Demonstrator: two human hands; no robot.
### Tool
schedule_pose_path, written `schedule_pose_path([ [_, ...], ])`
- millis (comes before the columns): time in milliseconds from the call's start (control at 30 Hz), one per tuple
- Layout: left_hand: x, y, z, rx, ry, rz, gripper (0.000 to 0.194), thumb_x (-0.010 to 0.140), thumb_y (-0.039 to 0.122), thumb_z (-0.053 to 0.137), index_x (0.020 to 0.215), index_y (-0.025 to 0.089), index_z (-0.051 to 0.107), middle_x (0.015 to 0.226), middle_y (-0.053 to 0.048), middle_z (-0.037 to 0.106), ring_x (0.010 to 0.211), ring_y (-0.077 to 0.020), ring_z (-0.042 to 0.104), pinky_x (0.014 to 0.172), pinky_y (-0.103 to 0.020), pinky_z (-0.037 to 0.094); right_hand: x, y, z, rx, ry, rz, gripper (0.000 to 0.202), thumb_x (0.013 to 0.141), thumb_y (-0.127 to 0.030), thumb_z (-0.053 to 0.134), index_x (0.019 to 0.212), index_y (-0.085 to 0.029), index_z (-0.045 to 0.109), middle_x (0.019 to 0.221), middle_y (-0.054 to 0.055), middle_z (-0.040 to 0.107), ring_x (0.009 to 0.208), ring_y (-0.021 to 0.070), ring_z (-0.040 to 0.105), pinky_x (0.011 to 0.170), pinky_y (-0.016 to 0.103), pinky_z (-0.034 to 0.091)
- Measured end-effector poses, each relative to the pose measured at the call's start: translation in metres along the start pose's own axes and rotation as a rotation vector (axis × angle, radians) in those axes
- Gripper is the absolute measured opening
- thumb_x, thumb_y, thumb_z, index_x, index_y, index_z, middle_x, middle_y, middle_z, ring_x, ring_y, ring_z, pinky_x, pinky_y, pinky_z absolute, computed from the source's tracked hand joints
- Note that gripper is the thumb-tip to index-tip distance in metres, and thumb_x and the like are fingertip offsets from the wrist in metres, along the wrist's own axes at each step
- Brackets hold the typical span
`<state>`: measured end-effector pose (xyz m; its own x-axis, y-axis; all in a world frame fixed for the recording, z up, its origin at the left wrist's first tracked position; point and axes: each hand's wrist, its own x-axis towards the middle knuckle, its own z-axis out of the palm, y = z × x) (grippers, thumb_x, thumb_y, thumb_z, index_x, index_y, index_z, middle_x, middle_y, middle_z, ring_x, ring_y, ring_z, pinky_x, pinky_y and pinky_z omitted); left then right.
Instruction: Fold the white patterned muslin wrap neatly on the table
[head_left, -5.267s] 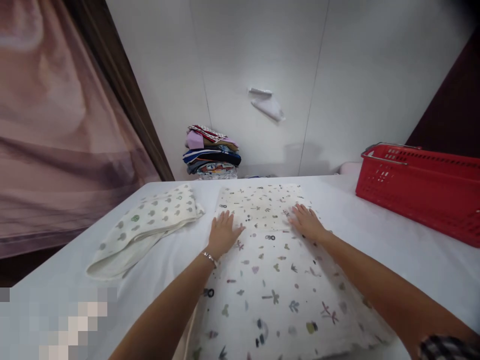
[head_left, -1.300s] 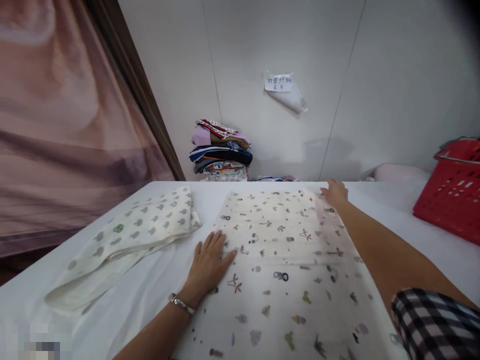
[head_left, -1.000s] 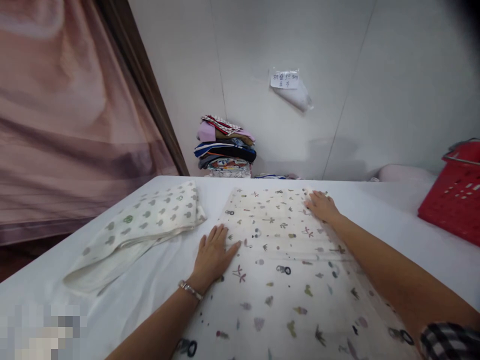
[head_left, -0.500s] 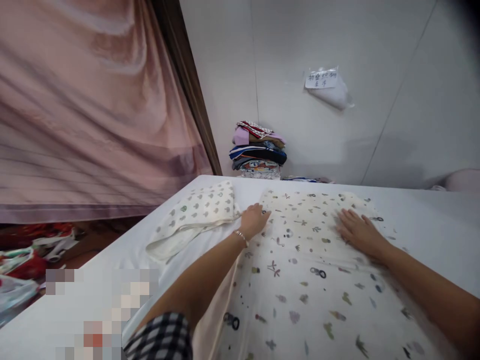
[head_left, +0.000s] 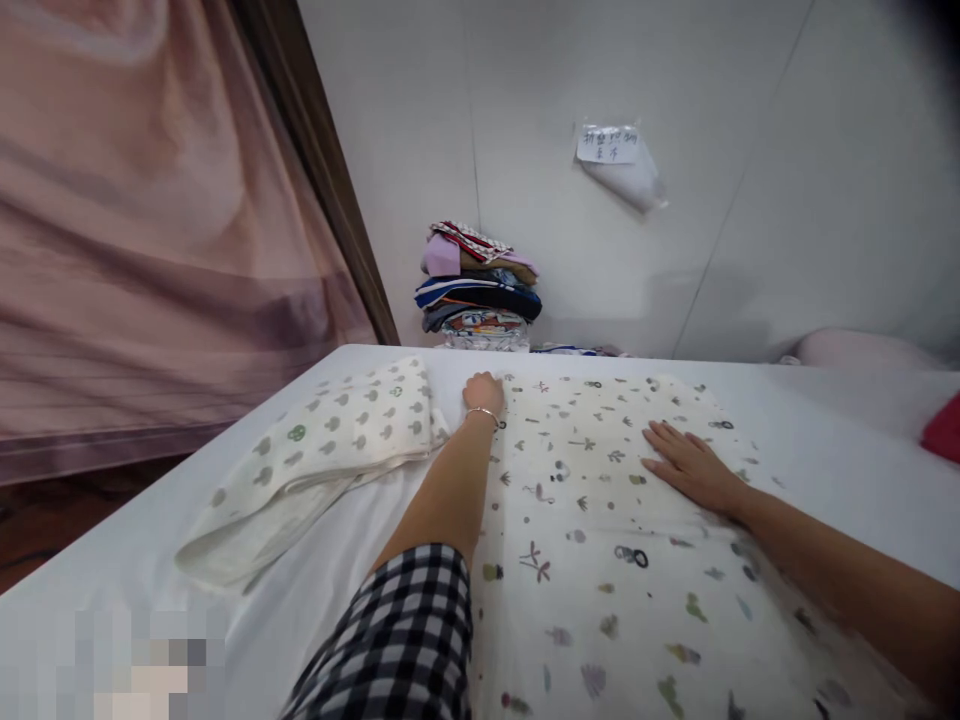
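A white cloth printed with small plants and animals lies spread on the white table in front of me. My left hand is closed at its far left corner, fingers curled on the edge; the fingertips are partly hidden. On the cloth's right half my right hand rests palm down, its fingers stretched and slightly apart. To the left of my left arm lies a folded cream cloth with grey tree-like prints, its near end loosely turned over.
The white table ends at a grey wall. Behind its far edge rises a stack of folded textiles. A pink curtain hangs on the left. A red item shows at the right edge.
My left hand has moved farther away to the cloth's far left corner, and its fingers are now curled. The right hand stays flat on the cloth. My view has turned slightly right.
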<state>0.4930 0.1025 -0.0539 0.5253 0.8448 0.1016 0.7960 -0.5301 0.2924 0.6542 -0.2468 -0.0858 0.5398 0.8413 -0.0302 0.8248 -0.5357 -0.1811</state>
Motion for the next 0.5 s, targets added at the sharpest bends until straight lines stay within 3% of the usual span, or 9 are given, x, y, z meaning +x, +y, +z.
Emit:
schedule_pose_path([
  [167, 0.009, -0.011, -0.011, -0.016, -0.03, -0.052, 0.036, 0.094, 0.032, 0.041, 0.114, 0.011, 0.063, 0.121, -0.02, 0.059, 0.114, -0.0291, 0.056, 0.085, -0.035, 0.046, 0.019, -0.01, -0.007, -0.003, 0.024, 0.087, 0.067, 0.092, -0.062, 0.024, 0.148, -0.027, 0.037, 0.157, 0.003, 0.023, 0.145, 0.0278, 0.016, 0.116, 0.051, 0.017],
  [300, -0.004, -0.005, -0.02, -0.027, -0.016, -0.015, 0.041, 0.093, 0.037, 0.043, 0.122, 0.011, 0.058, 0.128, -0.02, 0.056, 0.117, -0.0305, 0.053, 0.091, -0.038, 0.045, 0.028, -0.012, 0.003, 0.012, 0.027, 0.092, 0.065, 0.091, -0.06, 0.032, 0.145, -0.025, 0.042, 0.156, 0.004, 0.025, 0.144, 0.0277, 0.019, 0.116, 0.051, 0.017],
  [400, -0.027, 0.001, -0.014, -0.002, 0.029, 0.195, 0.048, 0.094, 0.044, 0.042, 0.131, 0.016, 0.05, 0.143, -0.015, 0.045, 0.131, -0.028, 0.039, 0.106, -0.041, 0.033, 0.038, 0.008, -0.009, 0.144, 0.14, 0.117, 0.053, 0.094, -0.05, 0.033, 0.135, -0.024, 0.054, 0.15, 0.004, 0.038, 0.14, 0.0246, 0.031, 0.115, 0.043, 0.024],
  [500, -0.049, 0.002, -0.001, 0.047, -0.026, 0.414, 0.053, 0.094, 0.05, 0.037, 0.135, 0.018, 0.046, 0.15, -0.013, 0.037, 0.139, -0.0266, 0.029, 0.113, -0.046, 0.021, 0.053, 0.043, -0.033, 0.21, 0.374, 0.343, 0.041, 0.095, -0.035, 0.035, 0.118, -0.021, 0.066, 0.133, 0.008, 0.058, 0.129, 0.025, 0.046, 0.108, 0.039, 0.035],
])
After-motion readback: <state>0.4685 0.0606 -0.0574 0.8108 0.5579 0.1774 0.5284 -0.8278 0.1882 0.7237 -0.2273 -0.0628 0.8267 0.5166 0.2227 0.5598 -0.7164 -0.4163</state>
